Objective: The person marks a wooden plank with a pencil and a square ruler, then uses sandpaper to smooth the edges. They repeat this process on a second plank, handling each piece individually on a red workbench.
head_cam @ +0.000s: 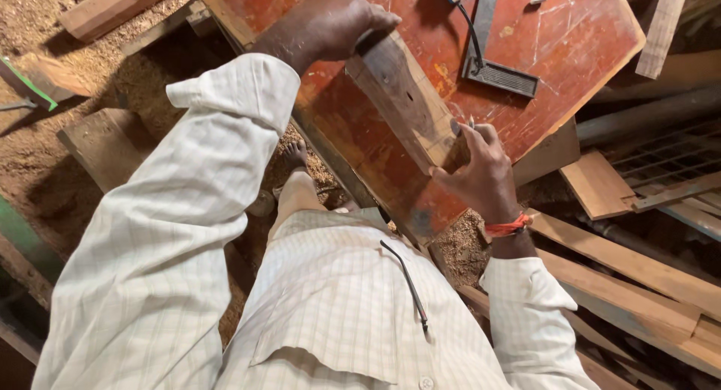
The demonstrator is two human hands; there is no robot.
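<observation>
The left hand [327, 24] clamps the far end of the wooden plank [405, 105] flat on the red table [571, 37], steadying it; the right hand [477, 168] grips a pencil [472, 123] at the plank's near end, apparently for marking.

Warm, bright daylight falls from the far side, casting soft shadows toward the near left; focus is sharp, with wide-angle stretching at the edges.

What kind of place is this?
Likely a carpentry workshop: sawdust floor, stacked planks, a try square on the red worktable. Left hand steadies a wood piece; right hand marks it.
</observation>
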